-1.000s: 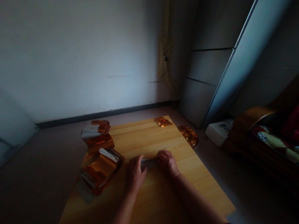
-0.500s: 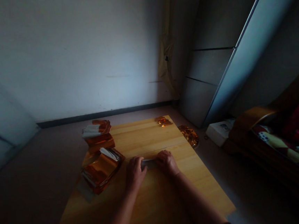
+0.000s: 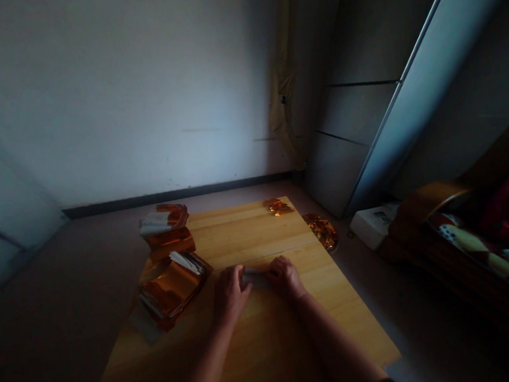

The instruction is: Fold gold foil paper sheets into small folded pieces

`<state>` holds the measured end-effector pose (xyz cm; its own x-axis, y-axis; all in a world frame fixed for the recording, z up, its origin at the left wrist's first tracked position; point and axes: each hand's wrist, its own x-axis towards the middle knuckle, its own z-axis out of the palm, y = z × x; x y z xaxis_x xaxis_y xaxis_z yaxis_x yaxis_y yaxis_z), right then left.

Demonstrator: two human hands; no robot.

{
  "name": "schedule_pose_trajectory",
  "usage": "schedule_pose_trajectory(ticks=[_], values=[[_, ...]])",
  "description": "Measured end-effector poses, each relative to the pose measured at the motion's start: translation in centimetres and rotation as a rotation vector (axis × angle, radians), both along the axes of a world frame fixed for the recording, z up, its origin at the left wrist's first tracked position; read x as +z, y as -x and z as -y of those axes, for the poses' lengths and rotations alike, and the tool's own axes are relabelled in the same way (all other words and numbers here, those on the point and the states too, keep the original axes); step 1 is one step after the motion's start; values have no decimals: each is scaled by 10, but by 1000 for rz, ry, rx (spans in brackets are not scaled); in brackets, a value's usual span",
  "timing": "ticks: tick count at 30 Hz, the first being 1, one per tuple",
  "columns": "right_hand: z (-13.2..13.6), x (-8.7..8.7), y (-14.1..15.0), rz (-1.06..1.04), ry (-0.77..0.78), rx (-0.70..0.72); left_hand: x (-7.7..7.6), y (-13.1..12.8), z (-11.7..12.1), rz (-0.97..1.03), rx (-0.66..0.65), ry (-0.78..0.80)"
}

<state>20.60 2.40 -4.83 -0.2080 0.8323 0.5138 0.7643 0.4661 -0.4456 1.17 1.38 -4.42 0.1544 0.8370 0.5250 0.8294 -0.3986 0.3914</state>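
Both hands grip a pale grey sheet of paper just above or on the wooden table; folds in it are too dim to make out. My left hand closes on its left end, fingers curled. At the right end my right hand pinches it the same way. Left of the hands lies a stack of shiny orange-gold foil sheets with whitish papers on it. Behind that is a second pile of foil sheets, with pale sheets at its far side.
Small folded gold foil pieces sit at the table's far right corner. Beyond the right edge, a container of gold foil pieces stands lower down. A white box and a wooden armchair are to the right.
The paper between my hands has tilted slightly, showing more of its pale face. Both hands have barely shifted and keep their hold; the foil stacks stay where they were.
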Motion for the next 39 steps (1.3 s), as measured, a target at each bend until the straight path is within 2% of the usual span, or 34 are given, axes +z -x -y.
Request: schedule_pose_trajectory(ticks=[7, 15, 23, 39], values=[[4, 9, 1, 16, -8, 52, 4, 0, -1, 2, -11, 29], [19, 24, 1, 85, 50, 144, 13, 1, 4, -48, -90, 75], [18, 20, -7, 60, 80, 172, 20, 1, 6, -34, -147, 118], [15, 22, -7, 1, 82, 156, 17, 3, 4, -35, -172, 56]])
